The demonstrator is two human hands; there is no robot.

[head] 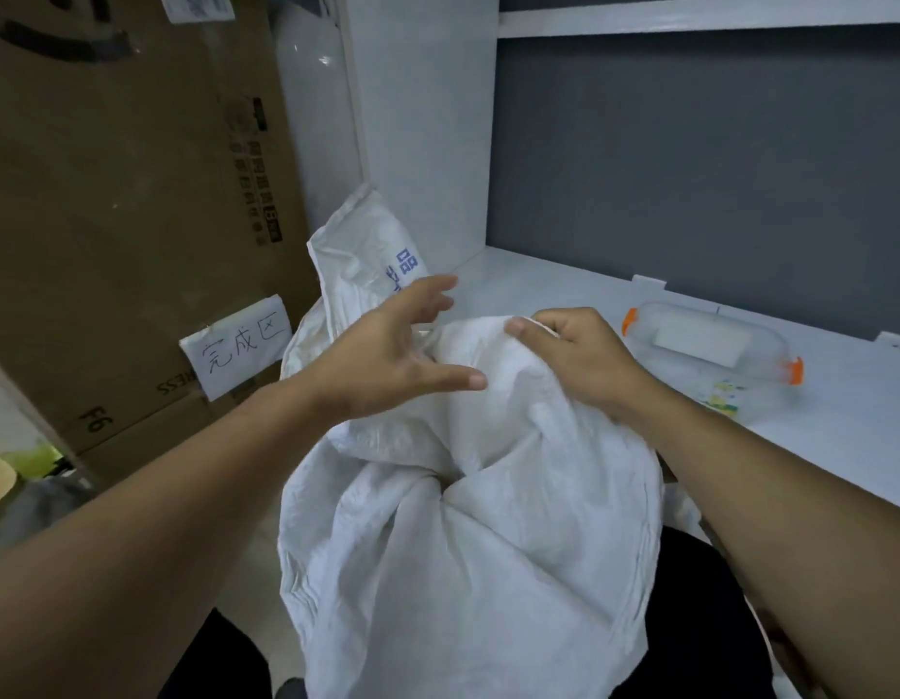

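Gripping a bunched fold at the top of the white sack (468, 537), the right hand (574, 360) has fingers curled into the fabric. Left hand (387, 355) hovers just beside it, fingers spread, holding nothing. Sack sits between the forearms, at the desk (841, 436) edge. Clear box (710, 340) lies on the desk; cardboard carton (115, 194) stands left.

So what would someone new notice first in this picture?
The white sack fills the centre, its bunched top gripped by the right hand while the left hand spreads open beside it. Right of it, a clear container with orange clips lies on the desk; a cardboard box stands at left.
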